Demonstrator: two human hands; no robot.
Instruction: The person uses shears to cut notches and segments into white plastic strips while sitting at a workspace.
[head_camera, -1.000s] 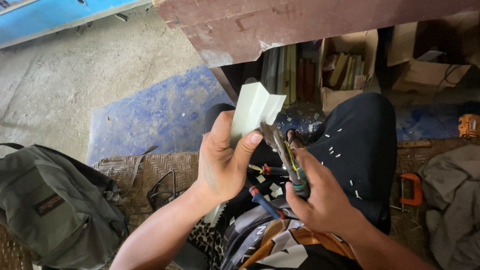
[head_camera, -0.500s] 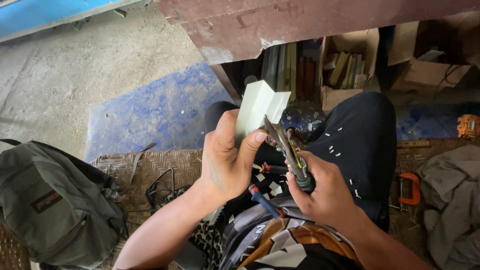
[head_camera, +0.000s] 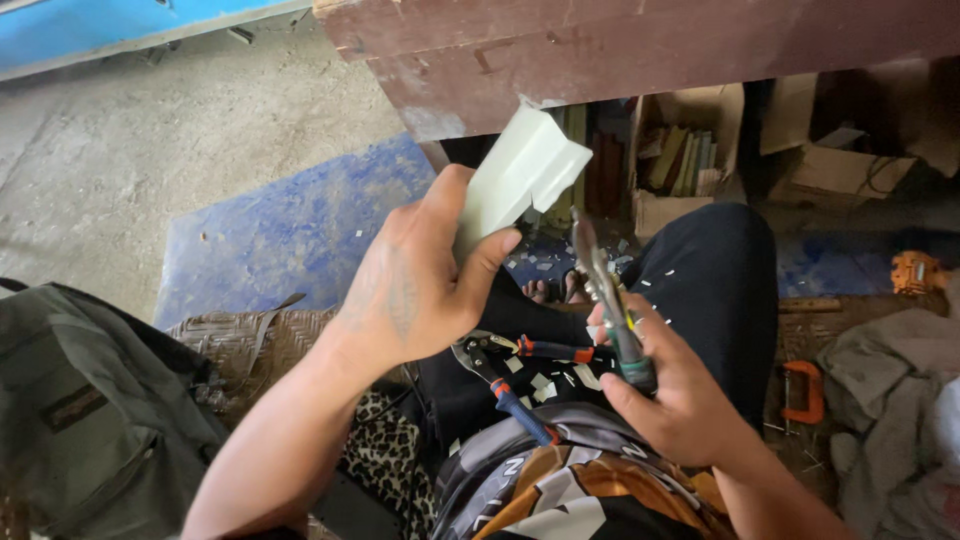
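While the left hand (head_camera: 420, 290) grips the pale plastic piece (head_camera: 520, 175) at upper centre of the head view, its long axis slanting up and right, the right hand (head_camera: 670, 385) clasps pliers (head_camera: 605, 290) just below it, tip pointing upward, apart from the plastic.

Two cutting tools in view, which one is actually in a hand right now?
The grey-handled pliers, gripped in the right hand with the jaws pointing up. The snips with blue and orange handles lie loose on the lap, untouched.
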